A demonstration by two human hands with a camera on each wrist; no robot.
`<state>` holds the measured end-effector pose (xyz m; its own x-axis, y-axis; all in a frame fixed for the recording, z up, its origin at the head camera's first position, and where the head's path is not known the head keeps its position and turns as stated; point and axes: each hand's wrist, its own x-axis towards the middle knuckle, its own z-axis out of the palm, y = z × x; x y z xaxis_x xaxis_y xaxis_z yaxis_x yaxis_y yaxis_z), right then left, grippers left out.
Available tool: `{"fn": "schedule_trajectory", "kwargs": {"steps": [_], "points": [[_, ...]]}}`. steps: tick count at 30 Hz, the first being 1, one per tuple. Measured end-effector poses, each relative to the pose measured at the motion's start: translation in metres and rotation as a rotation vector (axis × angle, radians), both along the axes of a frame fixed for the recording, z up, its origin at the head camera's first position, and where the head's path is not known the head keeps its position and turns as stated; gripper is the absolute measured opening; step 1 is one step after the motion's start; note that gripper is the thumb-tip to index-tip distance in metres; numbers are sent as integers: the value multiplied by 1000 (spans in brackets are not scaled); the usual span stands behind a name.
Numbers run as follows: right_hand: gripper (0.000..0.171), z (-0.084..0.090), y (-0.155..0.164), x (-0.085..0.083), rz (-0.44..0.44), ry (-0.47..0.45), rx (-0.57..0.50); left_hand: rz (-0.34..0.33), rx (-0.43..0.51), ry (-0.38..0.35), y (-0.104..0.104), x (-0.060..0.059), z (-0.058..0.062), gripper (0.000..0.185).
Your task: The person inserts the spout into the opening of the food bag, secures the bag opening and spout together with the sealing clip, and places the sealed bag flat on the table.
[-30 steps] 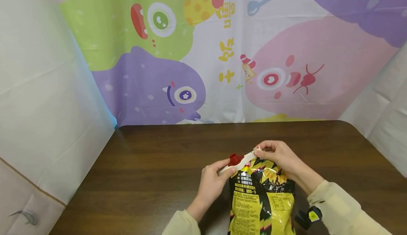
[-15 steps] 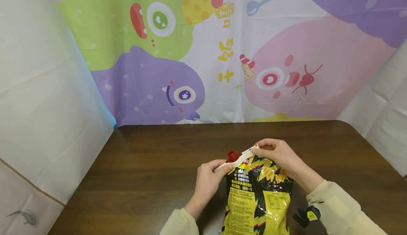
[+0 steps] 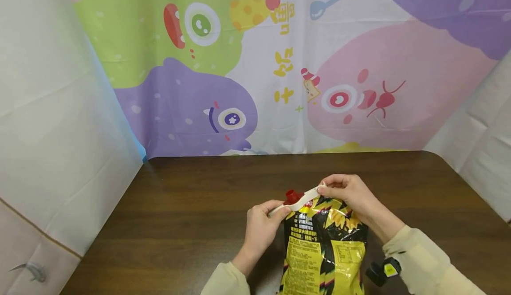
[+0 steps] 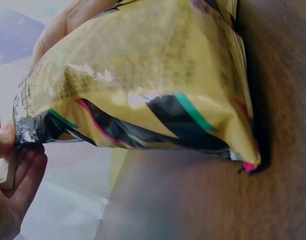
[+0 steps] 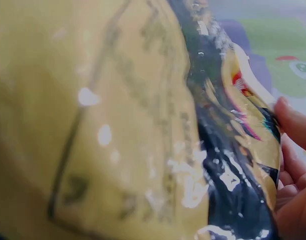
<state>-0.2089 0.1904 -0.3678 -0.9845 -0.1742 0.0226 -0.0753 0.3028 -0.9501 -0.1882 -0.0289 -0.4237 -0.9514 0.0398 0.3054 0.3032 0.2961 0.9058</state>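
A white bag clip (image 3: 311,194) with a red spout (image 3: 292,196) lies along the top edge of a glossy yellow and black snack bag (image 3: 346,254). My left hand (image 3: 260,229) pinches the clip's left end, thumb in front. At the other end, the thumb and fingers of my right hand (image 3: 352,196) grip the clip and the bag's top corner. The left wrist view shows the bag (image 4: 138,65) plump, its lower corner close to the table. In the right wrist view the bag (image 5: 128,150) fills most of the picture, and the clip (image 5: 253,77) runs along its edge.
The dark wooden table (image 3: 179,215) extends to both sides of the bag. Behind it hangs a curtain (image 3: 279,126) with cartoon monsters, and white cloth (image 3: 52,86) walls the left side. A black wrist device (image 3: 384,272) sits at the right sleeve.
Both hands, the clip and the bag have shifted slightly to the left since one second ago. Over the last half second they stay nearly still, with both grips kept.
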Motion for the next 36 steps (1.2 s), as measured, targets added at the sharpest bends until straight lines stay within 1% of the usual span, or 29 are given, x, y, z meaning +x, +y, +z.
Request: {"fn": "schedule_trajectory", "kwargs": {"steps": [5,10,15,18,21,24,28,30,32,36], "points": [[31,-2,1,1,-1,0,-39,-9,-17,9,-1,0,1,21],[31,-3,1,-1,6,-11,-39,-30,12,-47,-1,-3,1,22],[36,-5,0,-3,-18,-8,26,-45,34,-128,-1,-2,8,16],[37,-6,-1,-4,-19,17,66,-69,57,-155,-2,-1,11,13],[36,-7,-1,-3,-13,53,84,-100,70,-160,-3,-3,10,14],[34,-7,0,-2,-6,104,105,-134,72,-164,-3,-7,4,17],[34,-9,2,1,-34,175,196,-165,78,-164,-5,-10,-1,21],[34,-10,4,3,-62,197,251,-165,79,-157,-6,-11,-3,22],[34,-11,7,5,-79,206,282,-160,80,-154,-7,-12,-3,22],[35,-13,16,9,-104,167,275,-149,100,-159,-10,-13,-1,21]]}}
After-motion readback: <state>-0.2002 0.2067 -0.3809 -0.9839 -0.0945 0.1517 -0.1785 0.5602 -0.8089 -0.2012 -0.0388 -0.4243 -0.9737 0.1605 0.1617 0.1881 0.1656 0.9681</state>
